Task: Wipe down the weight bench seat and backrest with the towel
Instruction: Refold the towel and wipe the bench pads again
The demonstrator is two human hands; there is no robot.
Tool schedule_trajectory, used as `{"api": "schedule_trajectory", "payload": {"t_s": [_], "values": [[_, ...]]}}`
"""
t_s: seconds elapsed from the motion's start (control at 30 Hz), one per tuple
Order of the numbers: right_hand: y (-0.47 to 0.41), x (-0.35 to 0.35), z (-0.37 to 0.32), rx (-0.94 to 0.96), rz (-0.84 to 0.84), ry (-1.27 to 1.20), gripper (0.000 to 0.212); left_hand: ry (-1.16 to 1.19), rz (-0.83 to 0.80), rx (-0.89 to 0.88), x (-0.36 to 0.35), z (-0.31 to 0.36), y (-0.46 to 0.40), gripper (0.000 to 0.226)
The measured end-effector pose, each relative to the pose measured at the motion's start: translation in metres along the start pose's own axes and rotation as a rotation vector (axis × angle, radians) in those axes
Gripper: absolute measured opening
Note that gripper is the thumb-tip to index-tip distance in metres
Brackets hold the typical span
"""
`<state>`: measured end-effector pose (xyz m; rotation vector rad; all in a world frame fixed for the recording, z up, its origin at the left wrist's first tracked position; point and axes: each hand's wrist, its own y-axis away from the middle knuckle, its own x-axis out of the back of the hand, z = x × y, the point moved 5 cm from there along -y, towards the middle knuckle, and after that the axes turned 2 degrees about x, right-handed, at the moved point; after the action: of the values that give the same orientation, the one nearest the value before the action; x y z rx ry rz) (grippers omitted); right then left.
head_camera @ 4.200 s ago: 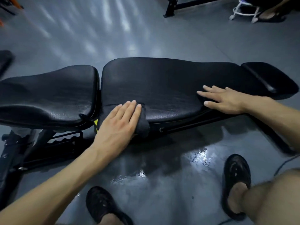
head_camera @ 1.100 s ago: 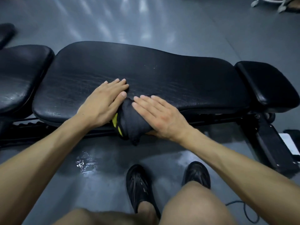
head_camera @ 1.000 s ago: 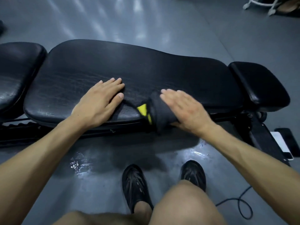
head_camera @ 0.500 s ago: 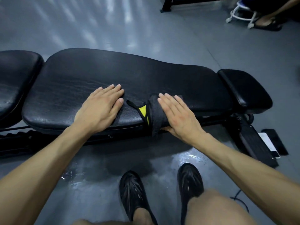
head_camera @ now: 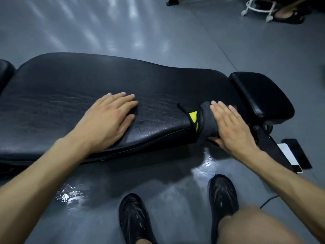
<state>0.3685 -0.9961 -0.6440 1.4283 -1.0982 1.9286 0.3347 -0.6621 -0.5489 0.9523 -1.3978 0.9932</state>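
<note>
The long black backrest pad (head_camera: pixel 88 88) of the weight bench lies flat across the view. A sliver of the seat pad (head_camera: pixel 5 73) shows at the left edge. The dark grey towel (head_camera: pixel 206 120), with a yellow tag, is draped over the backrest's near edge at its right end. My right hand (head_camera: pixel 230 127) presses flat on the towel, thumb under the pad's edge. My left hand (head_camera: pixel 109 118) rests flat on the bare backrest, fingers spread, holding nothing.
A small black head pad (head_camera: pixel 262 97) adjoins the backrest on the right, with the bench's frame leg (head_camera: pixel 270 143) below it. Two phones (head_camera: pixel 295 152) lie on the floor there. My feet in black shoes (head_camera: pixel 222 196) stand on wet grey floor. A white stool base (head_camera: pixel 258 7) and another person's sandalled foot are far right.
My right hand has slid the towel rightward along the backrest's near edge, toward the head pad. My left hand has stayed flat on the pad.
</note>
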Motion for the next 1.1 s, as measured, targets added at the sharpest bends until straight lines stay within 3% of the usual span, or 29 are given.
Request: {"api": "schedule_trajectory", "payload": {"t_s": [0.17,0.3,0.43,0.63,0.9,1.1], "values": [[-0.025,0.006,-0.050,0.138,0.056,-0.004,0.090,0.060,-0.029,-0.150,-0.021,0.049,-0.080,0.063],[-0.015,0.000,-0.026,0.215,0.126,-0.037,0.070,0.119,-0.047,-0.170,-0.035,0.056,-0.107,0.063],[0.014,-0.009,0.039,0.132,0.101,-0.011,0.074,0.158,-0.041,-0.141,-0.039,0.055,-0.103,0.062],[0.032,-0.020,0.081,-0.020,-0.110,-0.045,0.122,0.151,-0.046,-0.133,-0.038,0.057,-0.103,0.060],[0.013,-0.013,0.059,0.106,-0.094,0.022,0.103,0.086,-0.060,-0.117,-0.036,0.060,-0.105,0.058],[0.028,-0.017,0.082,0.025,-0.095,-0.166,0.097,0.086,-0.045,-0.106,-0.030,0.062,-0.103,0.055]]}}
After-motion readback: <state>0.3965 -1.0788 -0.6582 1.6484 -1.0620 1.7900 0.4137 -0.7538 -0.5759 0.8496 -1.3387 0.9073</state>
